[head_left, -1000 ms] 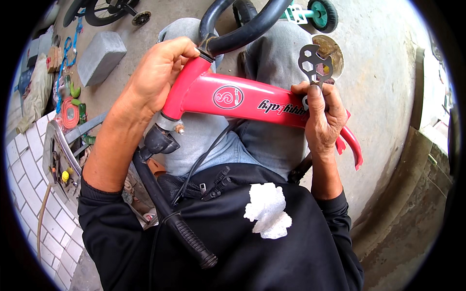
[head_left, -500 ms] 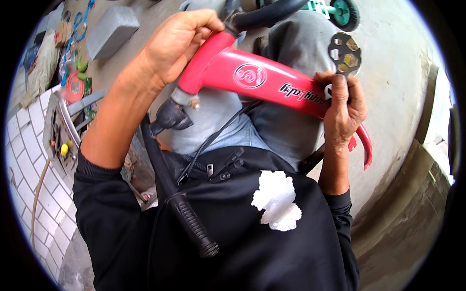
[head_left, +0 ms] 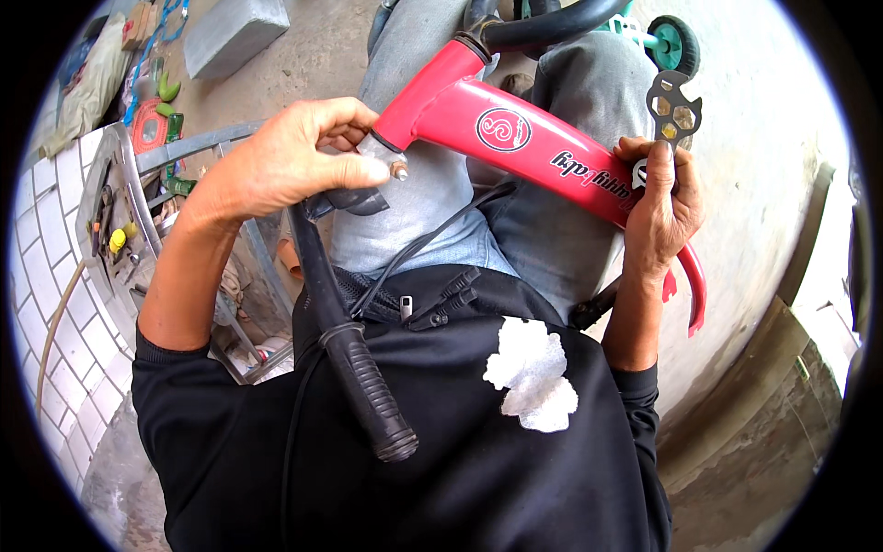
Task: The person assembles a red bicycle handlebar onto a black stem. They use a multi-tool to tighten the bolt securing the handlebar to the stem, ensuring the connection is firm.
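A red bicycle frame (head_left: 515,138) lies across my lap. My left hand (head_left: 294,156) grips its grey lower end, fingertips on a small bolt (head_left: 399,170). My right hand (head_left: 658,198) is closed around the frame's right part and a flat black multi-hole wrench (head_left: 673,106) that sticks up above my fingers. A black handlebar (head_left: 538,28) curves off the frame's top. A black bar with a ribbed grip (head_left: 354,359) hangs down from the left end over my dark shirt.
A metal rack (head_left: 120,212) with small tools stands at my left beside a white tiled wall (head_left: 51,304). A grey block (head_left: 235,32) lies on the concrete floor ahead. A teal wheel (head_left: 679,41) shows at the top right.
The frame has come lower and nearer to me. My left hand slid down to the grey end with the bolt; my right hand now holds the wrench upright.
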`<state>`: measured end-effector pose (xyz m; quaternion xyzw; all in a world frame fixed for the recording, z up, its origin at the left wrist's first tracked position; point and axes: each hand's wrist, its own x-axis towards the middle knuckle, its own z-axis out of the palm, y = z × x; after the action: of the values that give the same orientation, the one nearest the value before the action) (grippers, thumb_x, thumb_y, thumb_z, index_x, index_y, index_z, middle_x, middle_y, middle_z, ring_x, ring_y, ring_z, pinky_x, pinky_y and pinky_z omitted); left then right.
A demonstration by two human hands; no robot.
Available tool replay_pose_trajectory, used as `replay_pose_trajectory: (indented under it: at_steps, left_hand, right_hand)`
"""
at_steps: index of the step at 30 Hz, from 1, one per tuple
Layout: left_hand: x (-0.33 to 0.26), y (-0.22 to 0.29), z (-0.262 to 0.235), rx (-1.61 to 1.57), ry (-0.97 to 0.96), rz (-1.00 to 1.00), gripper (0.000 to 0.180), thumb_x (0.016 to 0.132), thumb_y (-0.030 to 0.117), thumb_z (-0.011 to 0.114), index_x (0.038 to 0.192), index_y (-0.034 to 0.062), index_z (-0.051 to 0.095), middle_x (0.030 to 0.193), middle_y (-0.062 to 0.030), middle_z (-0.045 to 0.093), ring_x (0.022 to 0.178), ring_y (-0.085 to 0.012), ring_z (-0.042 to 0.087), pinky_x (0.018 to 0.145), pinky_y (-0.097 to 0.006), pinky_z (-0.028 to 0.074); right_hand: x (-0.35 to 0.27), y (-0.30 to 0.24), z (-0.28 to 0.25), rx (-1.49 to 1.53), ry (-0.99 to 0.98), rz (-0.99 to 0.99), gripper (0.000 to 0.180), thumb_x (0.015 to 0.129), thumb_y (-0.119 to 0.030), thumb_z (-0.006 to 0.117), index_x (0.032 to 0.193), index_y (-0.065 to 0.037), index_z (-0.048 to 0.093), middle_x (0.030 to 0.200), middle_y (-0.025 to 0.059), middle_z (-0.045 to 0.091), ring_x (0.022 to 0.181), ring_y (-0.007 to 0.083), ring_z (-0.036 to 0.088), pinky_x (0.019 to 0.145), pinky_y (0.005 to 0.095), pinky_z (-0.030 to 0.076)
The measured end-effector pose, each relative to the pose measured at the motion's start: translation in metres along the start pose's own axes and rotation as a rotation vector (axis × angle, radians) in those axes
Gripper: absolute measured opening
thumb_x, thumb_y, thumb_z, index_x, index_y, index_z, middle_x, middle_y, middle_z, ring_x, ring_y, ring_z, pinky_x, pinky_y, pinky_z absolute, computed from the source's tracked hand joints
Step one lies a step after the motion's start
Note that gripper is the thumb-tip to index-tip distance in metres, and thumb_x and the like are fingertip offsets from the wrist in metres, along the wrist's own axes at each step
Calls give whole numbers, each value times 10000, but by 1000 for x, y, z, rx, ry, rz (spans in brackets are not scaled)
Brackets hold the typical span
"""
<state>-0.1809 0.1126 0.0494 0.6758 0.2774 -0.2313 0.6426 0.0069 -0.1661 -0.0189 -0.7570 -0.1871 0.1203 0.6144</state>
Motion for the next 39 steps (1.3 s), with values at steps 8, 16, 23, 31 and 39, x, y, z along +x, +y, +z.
replay_pose_trajectory:
  at_steps: [8, 16, 23, 31, 39]
  left_hand:
    - [-2, -9, 3, 78, -21, -18, 433, 773, 150, 760, 1151, -1, 613, 908, 7, 623, 821, -60, 558, 774, -219, 451]
    - [-1, -6, 2, -380, -133, 50, 475, 783, 190, 750, 1156, -60, 596, 969, -95, 699, 866, -155, 688, 828, -276, 546]
    - [4, -2, -5, -587, -208, 99, 460, 859, 183, 677, 1194, -102, 543, 965, -135, 690, 808, -197, 716, 762, -303, 585]
    - [5, 1, -3, -300, -98, 75, 468, 856, 226, 708, 1205, -55, 576, 997, -78, 693, 861, -118, 678, 755, -259, 558]
    - [4, -7, -9, -348, -114, 41, 469, 855, 203, 706, 1228, -51, 576, 1031, -84, 697, 828, -105, 671, 746, -236, 551]
  right_hand:
    - [1, -1, 7, -102, 23, 21, 203, 1003, -170, 574, 928, -1, 660, 846, 36, 699, 771, 81, 623, 722, 217, 495]
    - [8, 3, 1, -125, 33, 63, 250, 1002, -215, 578, 899, -4, 665, 818, 34, 699, 730, 61, 575, 686, 220, 466]
    - [15, 2, -1, -65, 34, 126, 250, 997, -231, 585, 888, -24, 673, 805, 8, 701, 721, 41, 526, 680, 214, 439]
    - [8, 2, -1, -52, 58, 82, 206, 998, -175, 580, 897, -10, 649, 802, 34, 699, 721, 61, 588, 676, 219, 479]
    - [12, 7, 4, 25, 42, 110, 203, 996, -157, 581, 881, -3, 647, 806, 35, 700, 722, 56, 581, 669, 214, 473]
